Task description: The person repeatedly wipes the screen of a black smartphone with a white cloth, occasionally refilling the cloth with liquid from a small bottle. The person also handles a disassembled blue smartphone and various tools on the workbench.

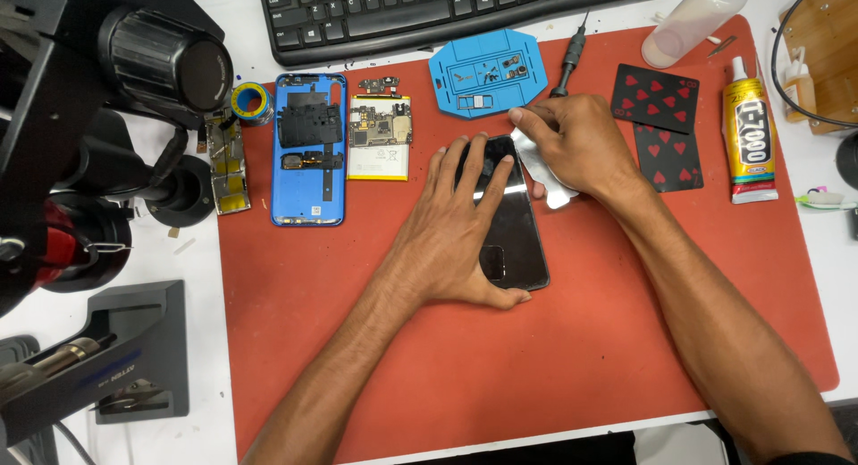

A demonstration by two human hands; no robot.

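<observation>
A black phone screen (517,237) lies face up in the middle of the red work mat (572,358). My left hand (451,233) rests flat on it, fingers spread over its upper left part and thumb hooked at its lower edge. My right hand (576,143) sits at the phone's upper right corner and pinches a thin silver metal sheet (547,181) that lies against the phone's right edge.
A blue phone frame (308,152), a battery with circuit board (380,136) and a blue parts tray (487,72) lie at the mat's top. A screwdriver (568,58), two playing cards (660,121), a glue tube (749,134), a bottle (693,23), a keyboard (429,9) and a microscope (89,117) surround it.
</observation>
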